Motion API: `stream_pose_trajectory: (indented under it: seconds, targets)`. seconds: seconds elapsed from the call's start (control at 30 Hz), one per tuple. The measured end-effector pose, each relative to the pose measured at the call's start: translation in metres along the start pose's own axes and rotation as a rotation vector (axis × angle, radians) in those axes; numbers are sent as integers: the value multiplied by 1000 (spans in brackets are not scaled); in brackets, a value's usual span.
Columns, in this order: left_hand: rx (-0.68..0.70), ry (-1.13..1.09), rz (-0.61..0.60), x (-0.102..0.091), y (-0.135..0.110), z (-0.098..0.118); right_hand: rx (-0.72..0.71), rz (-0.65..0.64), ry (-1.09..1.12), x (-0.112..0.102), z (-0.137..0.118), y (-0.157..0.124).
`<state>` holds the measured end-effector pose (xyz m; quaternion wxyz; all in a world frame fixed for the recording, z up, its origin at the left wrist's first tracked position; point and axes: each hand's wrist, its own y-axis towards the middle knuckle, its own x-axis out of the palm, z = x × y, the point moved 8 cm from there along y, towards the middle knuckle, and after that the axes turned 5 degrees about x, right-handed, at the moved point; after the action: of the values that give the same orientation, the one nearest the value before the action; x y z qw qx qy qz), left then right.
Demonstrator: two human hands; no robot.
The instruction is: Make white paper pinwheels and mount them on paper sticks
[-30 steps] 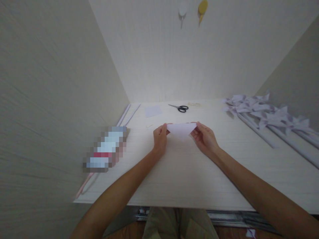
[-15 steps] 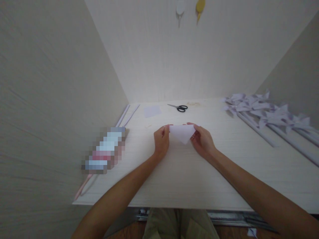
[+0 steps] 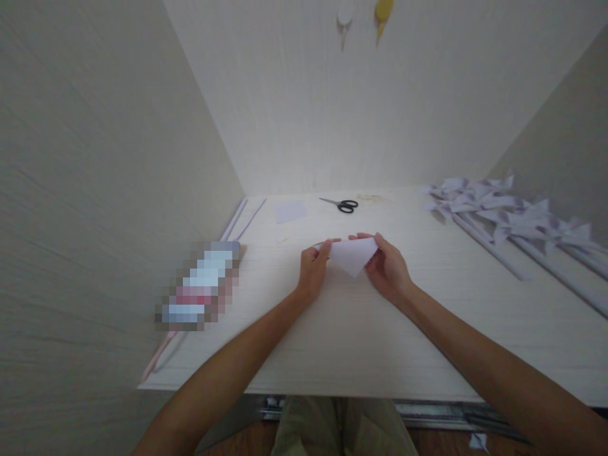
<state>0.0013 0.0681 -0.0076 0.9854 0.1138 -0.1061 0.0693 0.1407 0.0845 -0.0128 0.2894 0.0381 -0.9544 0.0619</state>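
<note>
A piece of white paper [image 3: 352,255], folded into a triangle with its point towards me, is held up above the table between my two hands. My left hand [image 3: 313,269] pinches its left corner between thumb and fingers. At the right corner, my right hand [image 3: 388,269] grips the paper with the thumb on the near face and the fingers behind. The fingers behind the paper are partly hidden. Beyond my hands lies a pair of scissors [image 3: 346,206] with black handles, and to its left a flat square of paper [image 3: 291,211].
Several paper pinwheels [image 3: 503,206] on rolled paper sticks [image 3: 491,248] lie at the right. At the left are a blurred-out object [image 3: 204,282] and thin paper rolls [image 3: 235,218]. The table [image 3: 332,354] meets walls behind and at the sides. Two hooks [image 3: 381,19] hang on the back wall.
My left hand has shifted slightly right and its thumb now lies over the paper's left corner. The paper has tilted a little, its right end higher. My right hand keeps its grip.
</note>
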Motion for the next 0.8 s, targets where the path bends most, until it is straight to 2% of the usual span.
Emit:
stream_pose_trajectory:
  seconds: [0.13,0.23,0.47,0.8]
  targets:
    - [43,50,-23,0,-2,5,-13,33,-9,-4,-2,0]
    - [50,-21,-74,5,-2,7,-43,42,1,-5,-5,0]
    - [-52,-255,-115,13,-2,5,-80,-1,-14,-3,-9,0]
    - [-87,-305,-158,12,2,6,-26,-9,-10,-1,-9,0]
